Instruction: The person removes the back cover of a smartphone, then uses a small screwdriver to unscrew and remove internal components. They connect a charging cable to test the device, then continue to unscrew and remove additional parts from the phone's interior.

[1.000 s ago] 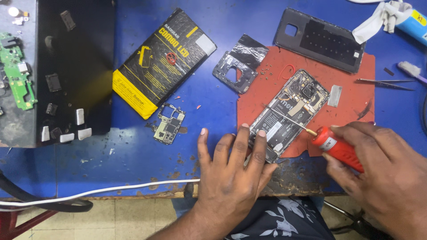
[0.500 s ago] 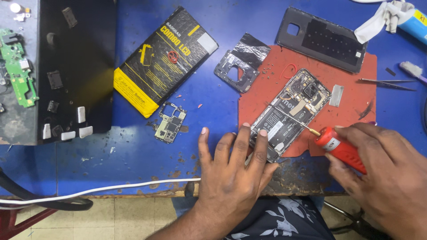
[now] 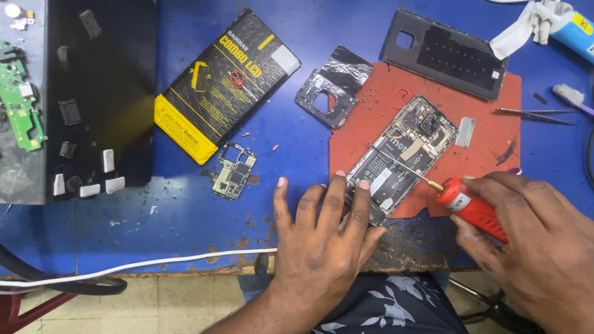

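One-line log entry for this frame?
left hand: flat, fingertips on opened phone | right hand: grips red screwdriver, tip on phone | phone on red mat | blue table

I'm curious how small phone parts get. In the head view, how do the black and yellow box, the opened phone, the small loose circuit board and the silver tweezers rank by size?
Largest to smallest as they look:
1. Black and yellow flat cardboard box
2. Opened phone with exposed insides
3. and 4. Small loose circuit board and slim silver tweezers: unsure; tweezers longer, board wider.
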